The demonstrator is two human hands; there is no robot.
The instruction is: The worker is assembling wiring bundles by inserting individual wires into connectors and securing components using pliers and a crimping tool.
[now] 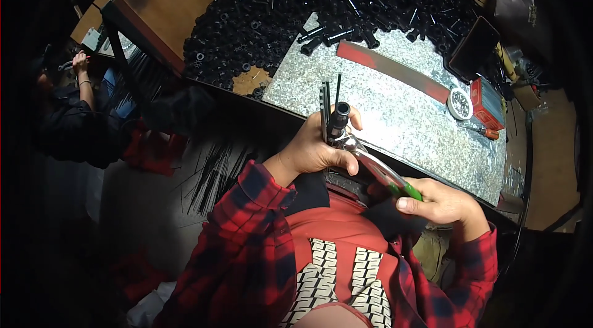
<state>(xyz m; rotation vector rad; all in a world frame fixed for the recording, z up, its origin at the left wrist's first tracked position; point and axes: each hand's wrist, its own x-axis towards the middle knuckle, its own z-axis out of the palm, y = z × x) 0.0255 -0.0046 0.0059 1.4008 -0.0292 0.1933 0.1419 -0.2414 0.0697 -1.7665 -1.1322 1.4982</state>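
My left hand (312,149) is closed around a black tubular part (338,119), held upright with its hollow end facing up. Thin dark strips (324,105) stand up beside the tube in the same hand. My right hand (441,201) grips the green handles of a pair of pliers (382,170). The metal head of the pliers meets the lower part of the tube, near my left thumb. Whether the jaws bite on it cannot be made out.
A large heap of black tubular parts (265,13) covers the far side of the bench. On the speckled bench top (395,130) lie a red-brown flat bar (392,71), a white bowl of small pieces (459,104), a red box (487,105) and an orange-handled screwdriver (490,134). A co-worker's hand (80,62) shows far left.
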